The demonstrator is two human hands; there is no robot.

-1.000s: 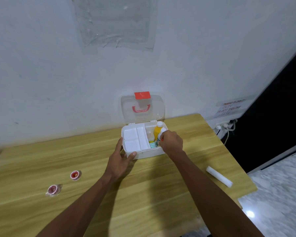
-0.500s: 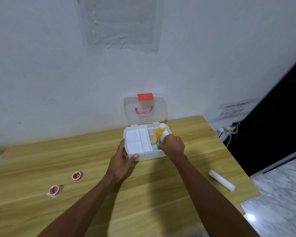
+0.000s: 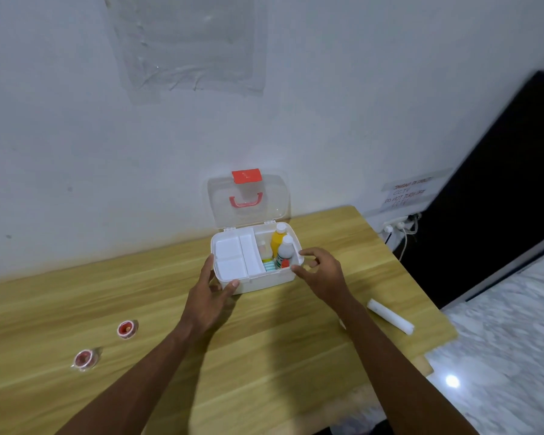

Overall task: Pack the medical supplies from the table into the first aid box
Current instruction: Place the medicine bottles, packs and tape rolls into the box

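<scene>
Pin first aid box (image 3: 264, 279), open at back of table (image 3: 264, 356), with left hand (image 3: 209, 296) gripping its near-left corner. Send empty, loose-fingered right hand (image 3: 322, 273) from box's right rim to white roll (image 3: 390, 316) nearby; grip mid-length.

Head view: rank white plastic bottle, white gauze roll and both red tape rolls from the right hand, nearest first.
1. White plastic bottle, in the box, beside the right hand.
2. White gauze roll, right side.
3. Upper red tape roll, left.
4. Wrapped red tape roll, far left.
</scene>
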